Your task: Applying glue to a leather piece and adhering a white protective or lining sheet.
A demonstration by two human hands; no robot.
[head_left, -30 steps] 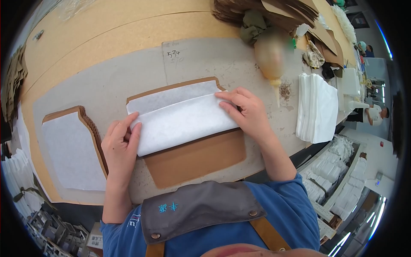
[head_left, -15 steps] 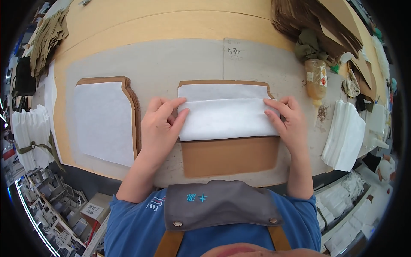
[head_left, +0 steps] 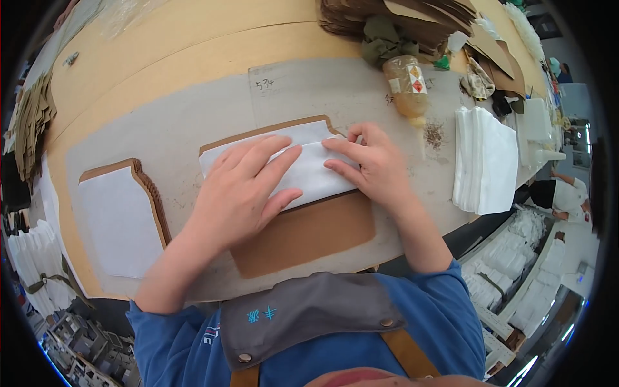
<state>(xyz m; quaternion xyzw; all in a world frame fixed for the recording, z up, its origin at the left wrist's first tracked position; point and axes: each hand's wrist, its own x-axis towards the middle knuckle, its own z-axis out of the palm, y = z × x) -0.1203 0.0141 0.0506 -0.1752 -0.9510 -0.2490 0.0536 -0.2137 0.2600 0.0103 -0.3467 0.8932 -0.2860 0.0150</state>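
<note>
A white fabric-like sheet (head_left: pixel 314 173), folded over on itself, lies on a brown panel (head_left: pixel 309 232) in front of me. The panel shows beyond the far edge and as a wide strip on my side. My left hand (head_left: pixel 237 188) is flat across the left part of the fold, fingers stretched out, hiding that end. At the right end of the fold, my right hand (head_left: pixel 374 164) rests its index finger and thumb on the white sheet, a gap between them. Its other fingers are bent.
To the left lies a stack of brown panels (head_left: pixel 149 193) topped by a white sheet (head_left: pixel 122 222). A squeeze bottle (head_left: pixel 406 84) of amber liquid lies beyond my right hand. Folded white cloths (head_left: pixel 487 161) sit at the right, brown pieces (head_left: pixel 412 16) at the back.
My left hand has moved from the fold's left edge onto the sheet, its fingers now reaching across it. My right hand stays by the right end. The whole view has turned and shifted.
</note>
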